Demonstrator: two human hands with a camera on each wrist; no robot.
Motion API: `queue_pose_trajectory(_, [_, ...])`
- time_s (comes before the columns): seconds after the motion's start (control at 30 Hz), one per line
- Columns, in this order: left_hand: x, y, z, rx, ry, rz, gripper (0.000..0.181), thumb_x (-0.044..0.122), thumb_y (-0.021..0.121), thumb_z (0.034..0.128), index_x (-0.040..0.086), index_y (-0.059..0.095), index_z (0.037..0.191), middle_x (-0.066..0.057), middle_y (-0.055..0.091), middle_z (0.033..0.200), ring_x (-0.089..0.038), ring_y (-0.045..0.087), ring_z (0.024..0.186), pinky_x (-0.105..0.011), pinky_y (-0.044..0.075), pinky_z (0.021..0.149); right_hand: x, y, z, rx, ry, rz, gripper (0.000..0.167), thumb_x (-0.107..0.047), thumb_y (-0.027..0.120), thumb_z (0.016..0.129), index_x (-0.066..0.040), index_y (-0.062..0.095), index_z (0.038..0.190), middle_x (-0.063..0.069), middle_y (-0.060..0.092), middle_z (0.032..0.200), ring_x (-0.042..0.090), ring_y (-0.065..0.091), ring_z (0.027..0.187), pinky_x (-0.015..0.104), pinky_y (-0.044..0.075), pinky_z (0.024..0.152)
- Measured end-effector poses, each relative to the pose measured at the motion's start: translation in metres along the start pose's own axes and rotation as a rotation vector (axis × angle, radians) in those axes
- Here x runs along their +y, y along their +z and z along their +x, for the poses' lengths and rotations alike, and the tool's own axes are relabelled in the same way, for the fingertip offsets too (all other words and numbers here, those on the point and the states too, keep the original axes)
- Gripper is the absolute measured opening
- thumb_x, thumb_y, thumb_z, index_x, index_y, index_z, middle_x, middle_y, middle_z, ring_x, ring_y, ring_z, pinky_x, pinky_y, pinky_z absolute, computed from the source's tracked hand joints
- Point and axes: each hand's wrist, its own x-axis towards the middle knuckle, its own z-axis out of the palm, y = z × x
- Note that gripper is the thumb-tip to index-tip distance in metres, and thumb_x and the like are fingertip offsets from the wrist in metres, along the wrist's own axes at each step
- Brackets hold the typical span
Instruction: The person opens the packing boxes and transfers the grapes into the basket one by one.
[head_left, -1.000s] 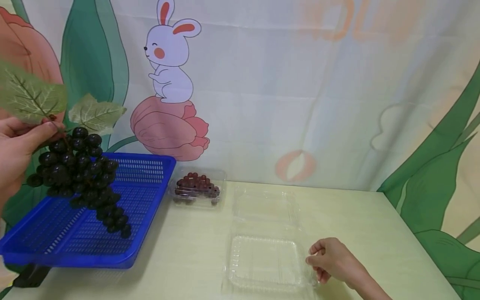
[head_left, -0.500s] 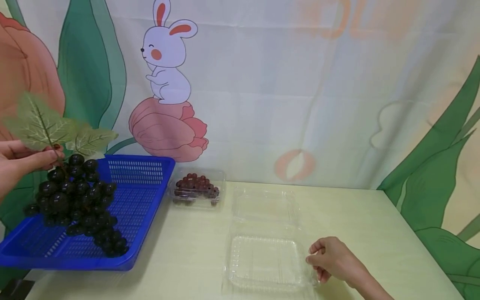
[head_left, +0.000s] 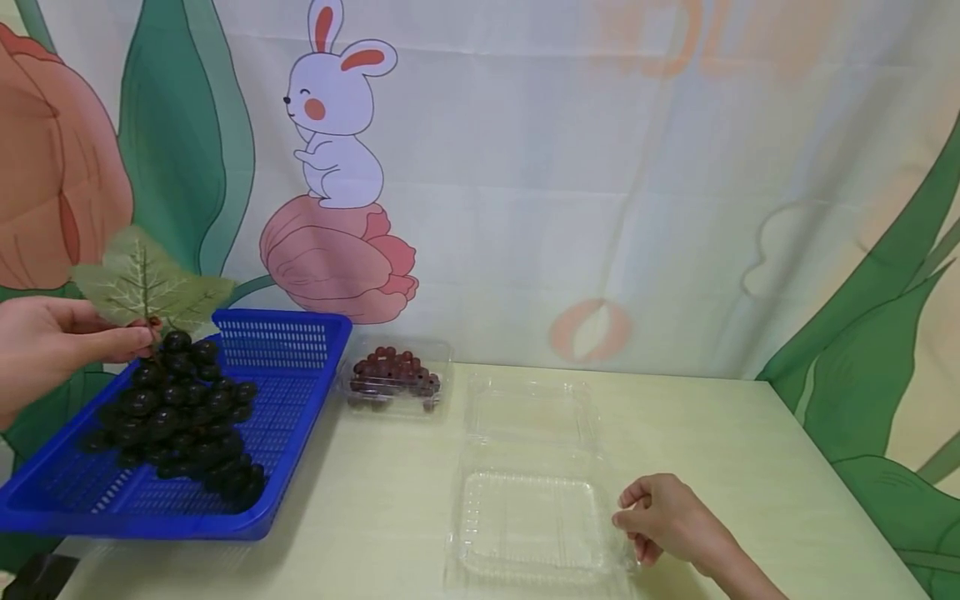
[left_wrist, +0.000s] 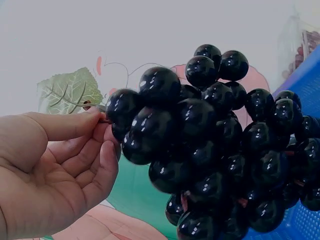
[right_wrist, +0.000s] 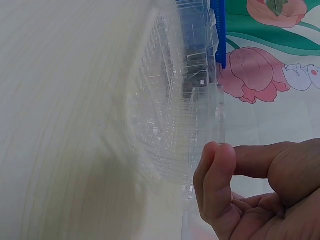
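The left hand (head_left: pixel 63 354) has thumb and fingers clamped on the stem of a bunch of glossy black round grapes (head_left: pixel 180 417), below its pale green veined leaves (head_left: pixel 138 275). The bunch hangs over a blue rectangular plastic basket (head_left: pixel 150 525) with slotted walls, covering much of its floor; whether the lowest grapes touch it cannot be told. The basket's right wall stands between the bunch and the rest of the tabletop (head_left: pixel 712 450), which is pale yellow.

Just beside that wall, towards the back, sits a closed clear plastic box (head_left: pixel 444 367) with dark red grapes (head_left: pixel 392 375) inside. Nearer the right lies an open clear plastic clamshell (head_left: pixel 528 477), its lid (head_left: pixel 532 412) spread flat towards the back. The right hand (head_left: pixel 675 521) pinches the clamshell's right edge between thumb and finger.

Behind everything hangs a pale cloth backdrop (head_left: pixel 525 208) printed with a white rabbit (head_left: pixel 341 125) on a pink flower (head_left: pixel 337 258). A black object (head_left: pixel 41 577), cut off by the view's edge, lies before the basket.
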Motion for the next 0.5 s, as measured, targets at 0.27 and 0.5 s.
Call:
queue_pose_trajectory(0.27, [0.003,0.000,0.008,-0.148,-0.075,0.007,0.057,0.039,0.051,0.1091,-0.012,0.056,0.133,-0.026,0.067,0.119,-0.051,0.050,0.122,-0.077,0.027,0.102,0.000,0.001,0.002,0.014,0.013,-0.011,0.011,0.000,0.075,0.091,0.000,0.064,0.094,0.012,0.063,0.065,0.015,0.055,0.047,0.027,0.052,0.047])
queue_pose_trajectory(0.5, [0.027,0.005,0.012,-0.200,-0.062,0.059,0.063,0.043,0.049,0.1091,-0.015,0.055,0.133,-0.033,0.063,0.125,-0.060,0.044,0.126,-0.080,0.031,0.097,0.000,0.000,0.001,0.011,0.005,-0.002,0.011,0.000,0.074,0.091,0.000,0.064,0.093,0.011,0.062,0.064,0.015,0.056,0.047,0.027,0.052,0.047])
